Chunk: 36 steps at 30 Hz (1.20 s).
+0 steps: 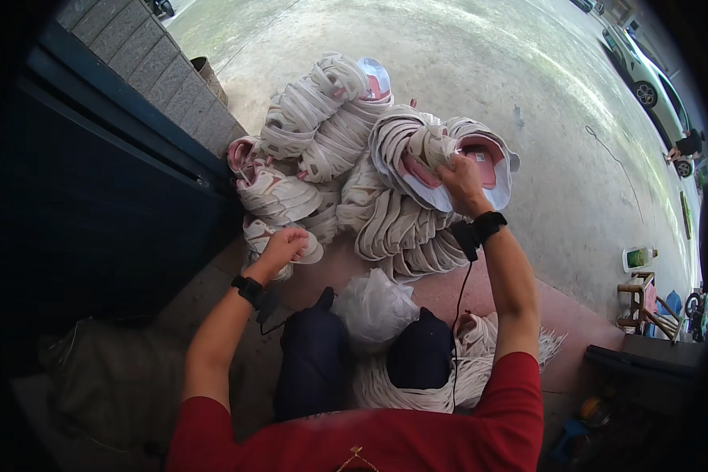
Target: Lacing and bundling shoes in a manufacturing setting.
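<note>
Red shirt (354, 440) fabric spans the bottom centre of the frame, with dark-trousered knees (315, 354) just above it and a crumpled translucent plastic bag (376, 307) between them. Nested stacks (299, 122) of pale, pink-lined shoe uppers fill the upper centre and middle. Right of upper centre, the right hand (462, 182) is closed, thumb and fingers pinching a cream shoe upper (433, 145) by its edge, beside a pink-lined opening. Left of centre, the left hand (285, 245) has its fingers curled narrowly at a pale rounded flap (313, 250); whether it grips or only touches, I cannot tell.

Each upper looks light, soft and bendable, likely to crease rather than break, with little slipperiness. A whole stack would probably weigh more and sag, its layers sliding apart. The padded collar seems the surest hold; loose flaps would likely flop, and a stack wants support from beneath.
</note>
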Available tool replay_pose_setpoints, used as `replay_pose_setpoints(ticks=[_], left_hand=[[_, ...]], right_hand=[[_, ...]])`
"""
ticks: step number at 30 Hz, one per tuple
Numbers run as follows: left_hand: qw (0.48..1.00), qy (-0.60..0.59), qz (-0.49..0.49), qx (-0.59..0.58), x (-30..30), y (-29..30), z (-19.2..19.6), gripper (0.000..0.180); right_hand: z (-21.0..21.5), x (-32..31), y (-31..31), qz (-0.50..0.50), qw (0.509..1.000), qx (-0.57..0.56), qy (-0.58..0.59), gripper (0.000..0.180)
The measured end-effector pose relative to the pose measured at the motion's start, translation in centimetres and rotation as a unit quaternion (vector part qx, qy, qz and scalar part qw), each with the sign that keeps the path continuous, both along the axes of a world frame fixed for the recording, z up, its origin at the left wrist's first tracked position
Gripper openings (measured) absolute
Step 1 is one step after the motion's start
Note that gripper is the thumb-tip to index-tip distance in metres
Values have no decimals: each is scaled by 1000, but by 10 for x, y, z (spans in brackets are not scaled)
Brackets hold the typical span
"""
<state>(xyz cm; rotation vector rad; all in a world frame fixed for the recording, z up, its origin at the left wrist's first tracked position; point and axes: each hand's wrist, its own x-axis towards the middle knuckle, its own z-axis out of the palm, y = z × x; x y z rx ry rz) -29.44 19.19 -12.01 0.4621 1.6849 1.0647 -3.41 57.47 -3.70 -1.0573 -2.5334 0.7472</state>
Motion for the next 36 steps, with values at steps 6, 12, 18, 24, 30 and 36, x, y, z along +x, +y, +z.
replay_pose_setpoints(ticks=[6,12,18,24,30,36], left_hand=[[997,37,-56,37,14,65,43,29],[870,379,-174,265,93,166,70,32],[781,454,-298,307,165,259,60,26],[752,454,-467,101,162,298,22,41],[623,606,-489,72,171,301,53,25],[644,633,-403,145,126,291,115,11]], right_hand=[[80,138,-64,271,956,100,51,10],[2,216,-115,388,899,156,-131,7],[-31,171,-135,418,869,237,-119,8],[-26,186,-138,448,858,226,-112,7],[-14,196,-130,428,866,230,-116,9],[-5,200,-95,295,914,260,-100,20]])
